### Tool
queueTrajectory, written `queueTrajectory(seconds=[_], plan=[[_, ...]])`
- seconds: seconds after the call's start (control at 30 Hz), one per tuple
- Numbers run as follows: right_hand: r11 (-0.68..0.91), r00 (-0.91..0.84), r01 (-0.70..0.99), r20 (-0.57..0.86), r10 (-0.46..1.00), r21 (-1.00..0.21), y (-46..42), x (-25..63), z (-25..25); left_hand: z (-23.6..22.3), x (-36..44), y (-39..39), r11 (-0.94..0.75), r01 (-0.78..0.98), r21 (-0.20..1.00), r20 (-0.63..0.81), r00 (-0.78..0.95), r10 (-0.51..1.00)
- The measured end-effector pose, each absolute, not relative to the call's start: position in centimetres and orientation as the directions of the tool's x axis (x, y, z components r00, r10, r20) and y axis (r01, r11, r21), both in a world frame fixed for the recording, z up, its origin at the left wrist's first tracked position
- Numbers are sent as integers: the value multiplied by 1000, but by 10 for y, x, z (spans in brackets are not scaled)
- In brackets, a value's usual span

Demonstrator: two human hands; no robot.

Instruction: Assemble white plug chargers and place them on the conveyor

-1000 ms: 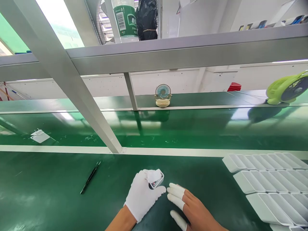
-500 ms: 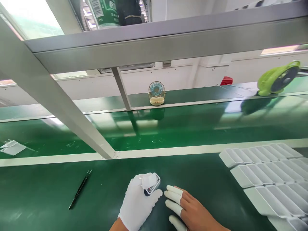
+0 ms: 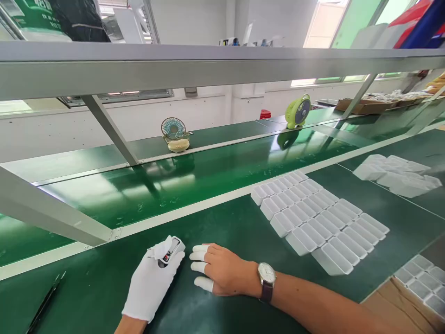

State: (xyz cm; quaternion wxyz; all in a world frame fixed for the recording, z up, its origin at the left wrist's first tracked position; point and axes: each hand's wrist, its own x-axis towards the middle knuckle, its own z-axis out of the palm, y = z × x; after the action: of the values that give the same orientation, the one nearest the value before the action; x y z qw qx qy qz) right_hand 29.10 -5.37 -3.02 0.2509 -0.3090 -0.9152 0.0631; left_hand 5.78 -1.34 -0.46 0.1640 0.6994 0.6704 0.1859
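My left hand (image 3: 150,283), in a white glove, is closed around a small white plug-in charger housing (image 3: 176,246). The housing's open side shows small parts inside, and thin prongs stick out at its left; the gloved fingers cover some of it. Just to the right, my right hand (image 3: 222,271) hovers over or rests on the green table with white finger cots on its fingertips. Its fingers are stretched out, slightly apart, and hold nothing. Black tweezers (image 3: 45,301) lie on the table left of the gloved hand.
White compartment trays (image 3: 313,218) stand in rows to the right, with more white trays (image 3: 396,174) beyond. Across the green belt (image 3: 208,178) are a small fan (image 3: 175,134) and a green fan (image 3: 297,111). A slanted metal post (image 3: 52,208) rises at left, under an overhead shelf (image 3: 208,69).
The view has swung to the right, bringing more trays and my right forearm with a wristwatch into sight. My left hand keeps its hold on the charger housing; the right stays open beside it.
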Motion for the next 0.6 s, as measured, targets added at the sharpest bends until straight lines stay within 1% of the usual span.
queueTrajectory(seconds=[0.1, 0.17, 0.27, 0.37, 0.43, 0.6], plan=[[809, -697, 537, 413, 585, -239, -55, 291, -31, 7, 67, -18, 66, 866, 496, -24, -62, 998], [810, -698, 538, 416, 582, -231, -55, 291, -32, 14, 73, -19, 101, 859, 502, -50, -88, 995], [806, -688, 540, 425, 588, -241, -57, 290, -33, 22, 79, -11, 68, 858, 508, 7, -82, 997], [809, -689, 533, 428, 585, -247, -59, 290, -32, 30, 77, 16, 30, 860, 510, 80, -82, 993], [812, -690, 530, 431, 581, -246, -60, 290, -31, 35, 72, 43, 44, 868, 495, 105, -110, 988], [822, -695, 529, 449, 562, -210, -60, 290, -33, 49, 58, 111, 115, 851, 512, 155, -223, 962]])
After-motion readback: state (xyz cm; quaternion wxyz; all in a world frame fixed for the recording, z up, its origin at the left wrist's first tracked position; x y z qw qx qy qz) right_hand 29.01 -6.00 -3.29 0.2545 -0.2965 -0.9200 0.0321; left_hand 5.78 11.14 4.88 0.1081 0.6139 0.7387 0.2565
